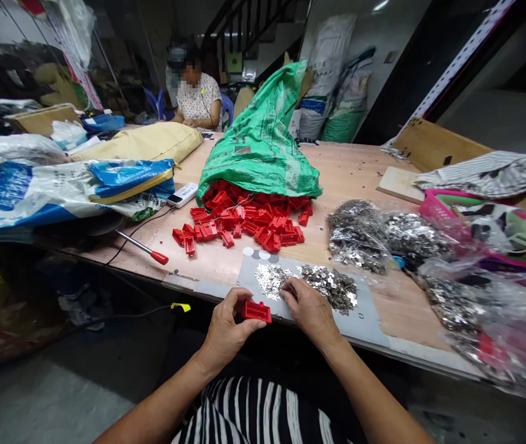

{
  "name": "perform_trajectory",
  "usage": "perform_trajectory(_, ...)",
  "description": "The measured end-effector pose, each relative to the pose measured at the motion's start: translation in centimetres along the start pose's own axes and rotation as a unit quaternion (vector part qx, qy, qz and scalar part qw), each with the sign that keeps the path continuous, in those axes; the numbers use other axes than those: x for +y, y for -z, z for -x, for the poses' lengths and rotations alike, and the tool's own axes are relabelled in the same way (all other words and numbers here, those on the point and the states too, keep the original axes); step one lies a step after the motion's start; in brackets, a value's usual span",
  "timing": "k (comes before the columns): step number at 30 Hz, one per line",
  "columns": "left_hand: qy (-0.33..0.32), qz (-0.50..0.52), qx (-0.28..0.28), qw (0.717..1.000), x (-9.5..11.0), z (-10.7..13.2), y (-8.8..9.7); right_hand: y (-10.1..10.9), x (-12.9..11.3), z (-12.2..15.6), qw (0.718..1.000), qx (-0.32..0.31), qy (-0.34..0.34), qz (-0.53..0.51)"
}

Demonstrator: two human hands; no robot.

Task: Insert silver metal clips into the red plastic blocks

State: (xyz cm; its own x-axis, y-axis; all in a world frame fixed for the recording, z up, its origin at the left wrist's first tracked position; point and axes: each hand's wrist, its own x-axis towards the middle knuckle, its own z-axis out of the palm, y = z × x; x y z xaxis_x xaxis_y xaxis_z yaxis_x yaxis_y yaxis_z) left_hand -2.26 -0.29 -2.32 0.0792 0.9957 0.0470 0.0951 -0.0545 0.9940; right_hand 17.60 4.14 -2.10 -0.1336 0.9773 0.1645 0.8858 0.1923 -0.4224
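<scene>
"What's the left hand (226, 330) doing?"

"It's gripping a red plastic block (257, 312) between thumb and fingers, the block's long axis running crosswise toward the right hand (311, 311)!"

"And the right?"

"It's curling narrowly, touching silver metal pieces (330, 287) heaped on a grey sheet (364, 320) on the desk (355, 179)!"

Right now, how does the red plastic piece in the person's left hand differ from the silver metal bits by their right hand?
The chunky red plastic piece is a single item, while the small, shiny silver metal bits form a loose heap. The red piece is held in the left hand, whereas the bits lie on a grey sheet beneath the right hand. Both are small parts, with more of each on the table.
</scene>
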Motion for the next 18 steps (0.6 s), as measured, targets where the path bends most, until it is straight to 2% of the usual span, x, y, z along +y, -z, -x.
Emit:
perform_trajectory(5,-0.004,-0.04,-0.004,0.999,0.1,-0.6,0.0,0.4,0.5,0.2,0.999,0.002,-0.001,-0.052)
perform_trajectory(10,-0.013,-0.065,-0.022,0.998,0.4,-1.7,0.0,1.5,0.6,0.8,0.989,0.018,-0.035,-0.141)
perform_trajectory(18,-0.065,-0.061,-0.055,0.994,0.8,-3.4,-0.5,2.8,-0.3,1.3,0.968,-0.039,-0.025,-0.248)
